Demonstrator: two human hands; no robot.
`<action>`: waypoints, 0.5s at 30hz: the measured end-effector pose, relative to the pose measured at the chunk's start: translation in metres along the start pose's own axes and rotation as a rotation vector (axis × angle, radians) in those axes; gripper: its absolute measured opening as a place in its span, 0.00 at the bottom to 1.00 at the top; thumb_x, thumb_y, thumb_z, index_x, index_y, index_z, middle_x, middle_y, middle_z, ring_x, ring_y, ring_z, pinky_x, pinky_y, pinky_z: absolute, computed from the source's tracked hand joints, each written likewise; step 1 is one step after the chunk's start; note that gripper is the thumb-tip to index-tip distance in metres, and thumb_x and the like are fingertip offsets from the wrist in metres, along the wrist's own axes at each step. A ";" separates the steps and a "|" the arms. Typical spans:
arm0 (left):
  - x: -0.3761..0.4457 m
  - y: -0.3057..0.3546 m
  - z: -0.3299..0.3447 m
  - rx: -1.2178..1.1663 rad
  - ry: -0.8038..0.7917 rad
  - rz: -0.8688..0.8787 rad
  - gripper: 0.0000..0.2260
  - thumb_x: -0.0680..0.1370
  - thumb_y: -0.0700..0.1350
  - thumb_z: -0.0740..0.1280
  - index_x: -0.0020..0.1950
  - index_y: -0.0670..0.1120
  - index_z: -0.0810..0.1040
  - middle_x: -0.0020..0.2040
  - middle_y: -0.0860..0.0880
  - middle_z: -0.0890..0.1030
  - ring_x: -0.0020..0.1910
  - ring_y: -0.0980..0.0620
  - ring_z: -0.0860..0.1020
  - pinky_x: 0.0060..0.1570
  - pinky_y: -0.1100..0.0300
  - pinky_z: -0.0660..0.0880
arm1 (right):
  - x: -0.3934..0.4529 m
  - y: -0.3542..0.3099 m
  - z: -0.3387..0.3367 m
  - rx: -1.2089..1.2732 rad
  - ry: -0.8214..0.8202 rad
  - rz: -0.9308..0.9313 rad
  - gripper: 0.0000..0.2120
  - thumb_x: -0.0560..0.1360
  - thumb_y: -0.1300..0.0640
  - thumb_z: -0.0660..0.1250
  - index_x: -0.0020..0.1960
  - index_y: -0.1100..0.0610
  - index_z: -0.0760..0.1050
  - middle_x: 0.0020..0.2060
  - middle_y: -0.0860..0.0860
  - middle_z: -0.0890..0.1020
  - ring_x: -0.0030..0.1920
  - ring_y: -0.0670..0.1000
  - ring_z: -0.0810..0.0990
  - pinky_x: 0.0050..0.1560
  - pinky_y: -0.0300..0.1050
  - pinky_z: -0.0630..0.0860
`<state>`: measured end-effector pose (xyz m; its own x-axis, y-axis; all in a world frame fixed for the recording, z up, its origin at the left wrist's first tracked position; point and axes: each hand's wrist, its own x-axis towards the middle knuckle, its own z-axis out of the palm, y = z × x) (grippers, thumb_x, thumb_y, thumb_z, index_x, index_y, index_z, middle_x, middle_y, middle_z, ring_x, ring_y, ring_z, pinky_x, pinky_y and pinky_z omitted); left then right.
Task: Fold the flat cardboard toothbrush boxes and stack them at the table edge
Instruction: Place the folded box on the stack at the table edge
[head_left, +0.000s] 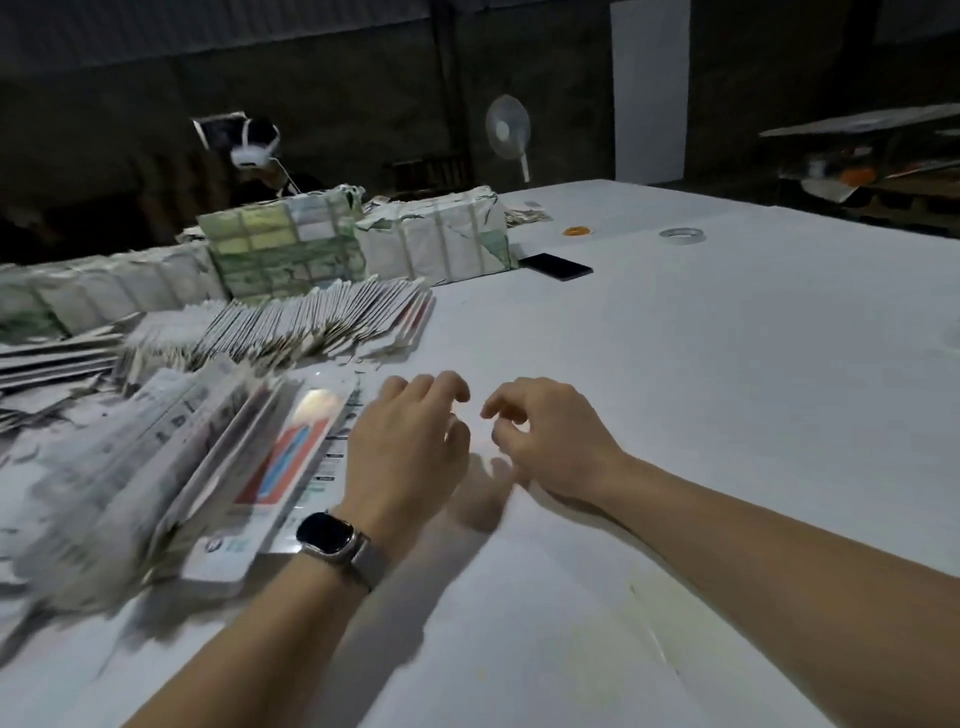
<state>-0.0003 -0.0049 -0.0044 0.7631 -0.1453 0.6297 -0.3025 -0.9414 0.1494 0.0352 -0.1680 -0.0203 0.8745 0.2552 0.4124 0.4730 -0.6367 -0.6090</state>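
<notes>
A leaning pile of folded toothbrush boxes lies on the white table at my left, the nearest box showing a red and blue print. My left hand, with a watch on its wrist, hovers just right of that pile, fingers loosely curled and holding nothing. My right hand hovers close beside it over bare table, fingers also loosely curled and empty. A fanned row of flat cardboard boxes lies further back, beyond both hands.
Strapped bundles of box blanks stand behind the fanned row. A black phone, an orange tape roll and a white tape roll lie far back. Another person and a fan are beyond the table.
</notes>
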 end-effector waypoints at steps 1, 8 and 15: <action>0.005 -0.007 -0.004 0.120 -0.038 -0.008 0.15 0.75 0.43 0.67 0.61 0.51 0.76 0.55 0.50 0.80 0.56 0.42 0.75 0.49 0.48 0.71 | 0.000 0.002 -0.001 0.028 0.020 -0.003 0.10 0.74 0.57 0.65 0.51 0.50 0.82 0.43 0.43 0.81 0.47 0.47 0.77 0.53 0.48 0.75; 0.014 -0.050 -0.023 0.448 -0.458 -0.391 0.22 0.79 0.45 0.57 0.74 0.53 0.60 0.70 0.44 0.67 0.65 0.36 0.75 0.67 0.40 0.67 | 0.002 0.000 0.003 0.088 -0.006 -0.025 0.08 0.75 0.59 0.65 0.49 0.49 0.81 0.40 0.41 0.79 0.47 0.46 0.77 0.52 0.46 0.74; 0.017 -0.038 -0.035 0.460 -0.226 -0.219 0.21 0.78 0.36 0.60 0.68 0.53 0.68 0.56 0.47 0.80 0.46 0.41 0.80 0.33 0.55 0.67 | 0.002 0.000 0.003 0.135 -0.001 -0.016 0.09 0.74 0.55 0.63 0.50 0.48 0.81 0.39 0.40 0.78 0.47 0.47 0.78 0.53 0.48 0.76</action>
<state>0.0038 0.0393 0.0276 0.8988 0.0544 0.4351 0.1187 -0.9854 -0.1222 0.0369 -0.1649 -0.0216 0.8668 0.2652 0.4223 0.4970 -0.5289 -0.6880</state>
